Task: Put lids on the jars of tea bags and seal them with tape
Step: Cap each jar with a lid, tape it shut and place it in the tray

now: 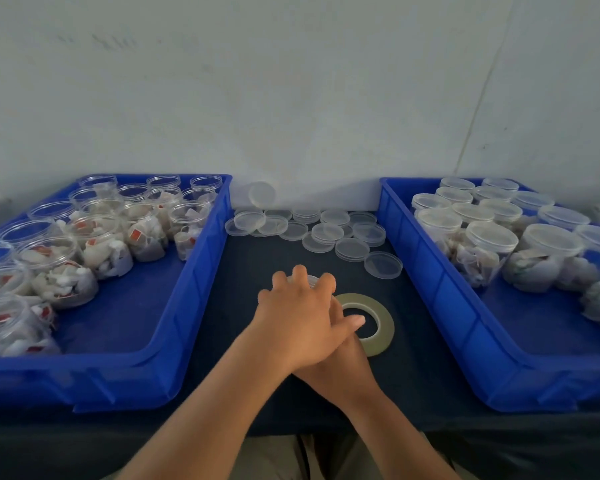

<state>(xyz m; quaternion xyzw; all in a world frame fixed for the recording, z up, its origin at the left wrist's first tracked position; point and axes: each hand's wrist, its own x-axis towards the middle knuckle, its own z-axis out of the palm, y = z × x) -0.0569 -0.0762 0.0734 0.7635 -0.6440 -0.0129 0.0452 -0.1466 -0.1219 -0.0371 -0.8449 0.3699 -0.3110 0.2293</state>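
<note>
**Head view: left hand spread over a jar at mid-table**

The jar [311,279] stands on the dark cloth [243,258] between two blue bins, and only a sliver of its clear far rim shows between the fingers. The left hand [297,317] lies palm down on top of it, with its fingers spread across the top and its thumb pointing right. The right hand [340,362] comes in beneath the left and is mostly covered. Its fingers are hidden, so I cannot tell whether it grips anything.

Just to the right of the hands a roll of tape [383,323] lies flat on the cloth, partly overlapped by the left thumb. Beyond the hands, loose clear lids [326,232] are scattered toward the wall, and one of them leans against it.

The left bin [201,271] holds open jars of tea bags [59,268]. The right bin [426,271] holds lidded jars [489,244] of tea bags.
</note>
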